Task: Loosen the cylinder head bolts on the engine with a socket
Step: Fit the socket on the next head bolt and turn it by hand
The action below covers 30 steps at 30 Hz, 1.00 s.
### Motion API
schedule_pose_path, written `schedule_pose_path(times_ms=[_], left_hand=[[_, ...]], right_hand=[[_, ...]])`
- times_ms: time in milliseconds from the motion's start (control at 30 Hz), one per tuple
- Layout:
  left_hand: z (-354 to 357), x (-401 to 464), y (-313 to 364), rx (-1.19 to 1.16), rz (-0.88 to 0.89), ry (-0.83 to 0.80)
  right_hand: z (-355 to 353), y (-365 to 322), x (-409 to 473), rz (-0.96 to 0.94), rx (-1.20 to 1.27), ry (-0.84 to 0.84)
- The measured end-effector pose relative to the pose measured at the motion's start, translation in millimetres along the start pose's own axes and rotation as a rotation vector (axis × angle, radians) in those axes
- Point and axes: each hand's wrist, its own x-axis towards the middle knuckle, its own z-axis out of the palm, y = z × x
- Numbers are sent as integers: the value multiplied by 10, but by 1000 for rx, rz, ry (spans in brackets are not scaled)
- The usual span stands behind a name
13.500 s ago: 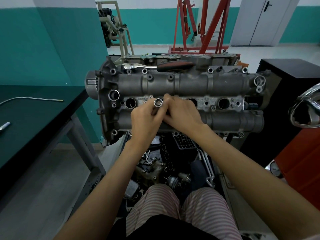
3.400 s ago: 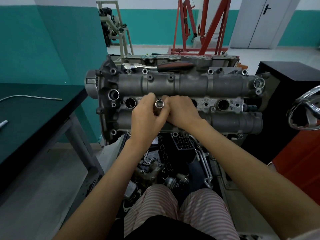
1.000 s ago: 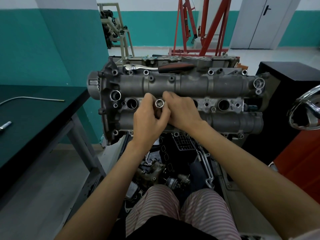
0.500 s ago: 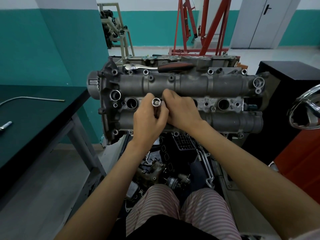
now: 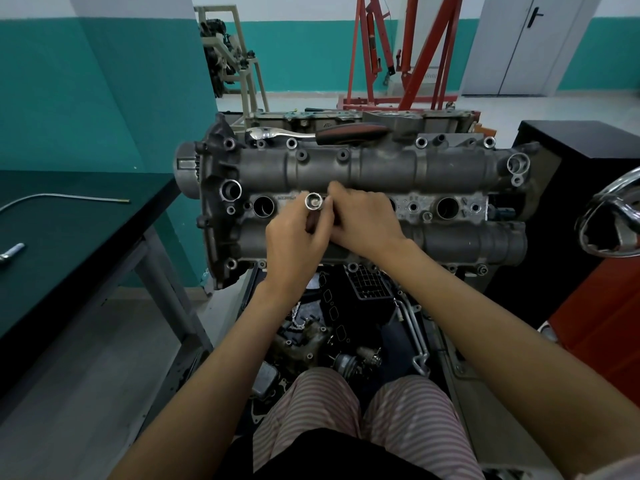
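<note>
At frame centre, over the engine [image 5: 381, 174], the left hand [image 5: 294, 244] pinches a socket [image 5: 313, 201]. Right hand [image 5: 367, 220] fingers curl against it.

Head-worn view, angled down, close.

No text, label or number is legible on anything here.
</note>
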Motion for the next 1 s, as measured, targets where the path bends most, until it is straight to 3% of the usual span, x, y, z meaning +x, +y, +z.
schedule_pose_path(times_ms=[233,433,1000], left_hand=[[-5,-9,-3,-39,-18,-43],[1,4,-18,-35,13,4],[2,3,-2,12,10,11]], right_hand=[[30,9,22,-22,-127,-61],[8,5,12,13,62,-26],[13,25,12,-2,-37,-12]])
